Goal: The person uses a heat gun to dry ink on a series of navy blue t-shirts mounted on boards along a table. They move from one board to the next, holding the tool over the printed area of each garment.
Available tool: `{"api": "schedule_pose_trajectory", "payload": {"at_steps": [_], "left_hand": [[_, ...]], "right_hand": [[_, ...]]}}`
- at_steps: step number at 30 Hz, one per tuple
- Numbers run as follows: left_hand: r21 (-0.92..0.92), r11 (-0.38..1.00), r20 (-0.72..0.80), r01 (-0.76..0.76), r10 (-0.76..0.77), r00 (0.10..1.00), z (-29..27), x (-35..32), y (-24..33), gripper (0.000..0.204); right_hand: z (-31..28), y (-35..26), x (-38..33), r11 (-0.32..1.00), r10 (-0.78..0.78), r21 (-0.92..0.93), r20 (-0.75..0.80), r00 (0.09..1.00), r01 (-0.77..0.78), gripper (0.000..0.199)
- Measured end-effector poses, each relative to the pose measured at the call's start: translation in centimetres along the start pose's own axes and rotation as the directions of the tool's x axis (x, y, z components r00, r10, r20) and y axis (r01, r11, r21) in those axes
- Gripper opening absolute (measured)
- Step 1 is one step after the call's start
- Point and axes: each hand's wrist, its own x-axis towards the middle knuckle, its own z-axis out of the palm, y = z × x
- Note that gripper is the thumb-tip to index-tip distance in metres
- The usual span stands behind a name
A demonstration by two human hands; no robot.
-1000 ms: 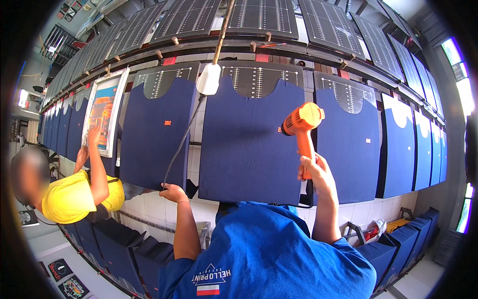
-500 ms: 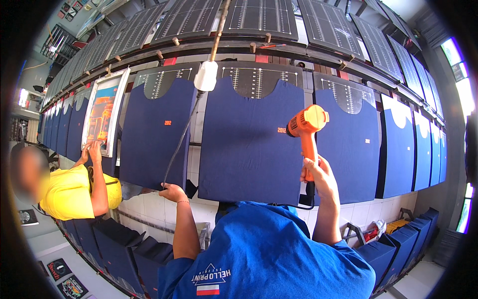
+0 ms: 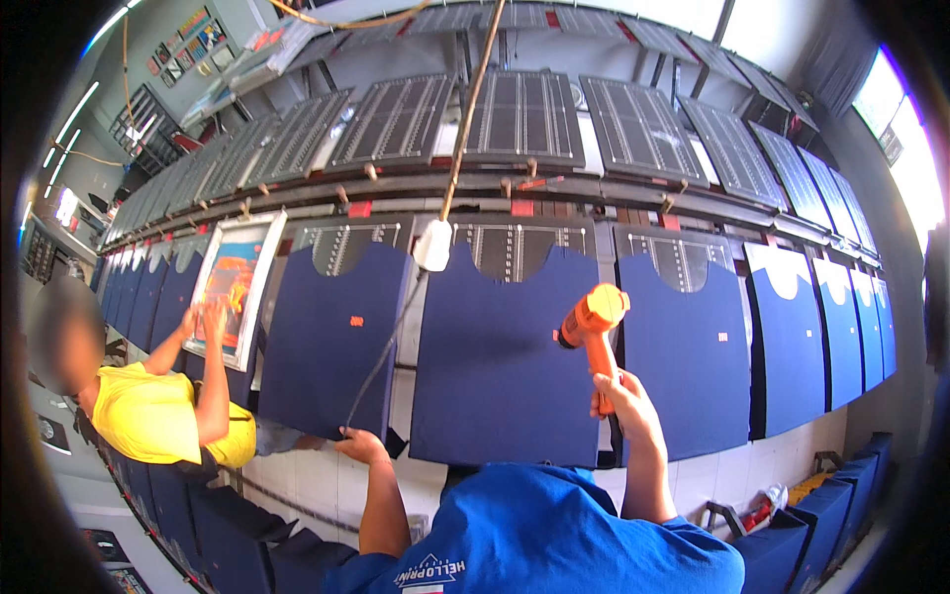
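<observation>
My right hand (image 3: pixel 628 404) is wrapped round the handle of an orange heat gun (image 3: pixel 599 315). The gun hangs over the right part of a dark navy shirt panel (image 3: pixel 500 376), its dark nozzle pointing left next to a small orange print. Lower left, the fingers of my left hand (image 3: pixel 364 445) are closed on a thin black cable (image 3: pixel 384 356), near the bottom edge of the neighbouring navy panel (image 3: pixel 332 346). That cable runs up to a white power connector (image 3: pixel 432 246) hanging on a cord.
Navy panels on black marked boards continue along both sides. Another row of bare black boards (image 3: pixel 524 114) stands beyond a rail. At left, a person in yellow (image 3: pixel 148 416) has hands at a framed printing screen (image 3: pixel 237 287). More navy panels (image 3: pixel 816 515) lie behind me.
The view has tilted up, so everything sits lower in the picture. The other person's hands have moved up over the screen. My hands keep hold of the heat gun and cable.
</observation>
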Motion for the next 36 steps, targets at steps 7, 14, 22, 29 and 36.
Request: {"api": "schedule_pose_trajectory", "payload": {"at_steps": [7,14,22,29,36], "left_hand": [[0.064,0.998,0.011,0.019,-0.020,1.000,-1.0,0.2,-0.7,0.047],[0.060,0.998,0.010,-0.012,0.011,1.000,-1.6,-0.4,0.5,0.044],[0.006,1.000,0.014,-0.024,0.024,1.000,-1.0,0.6,-1.3,0.044],[-0.013,1.000,0.007,-0.025,0.025,1.000,-0.9,0.4,-1.1,0.042],[0.011,0.999,-0.030,-0.051,0.051,0.998,-0.5,0.4,-1.6,0.044]], "right_hand": [[0.6,0.7,0.8,0.998,-0.055,0.030,0.013,0.998,0.054,0.034],[1.1,1.8,-1.1,0.900,-0.339,0.252,-0.113,0.934,0.357,0.036],[1.4,0.8,-3.6,0.700,-0.551,0.391,-0.236,0.800,0.598,0.049],[2.0,0.8,-5.0,0.702,-0.559,0.320,-0.304,0.771,0.636,0.044],[2.2,1.4,-4.8,0.716,-0.556,0.290,-0.314,0.770,0.635,0.040]]}}
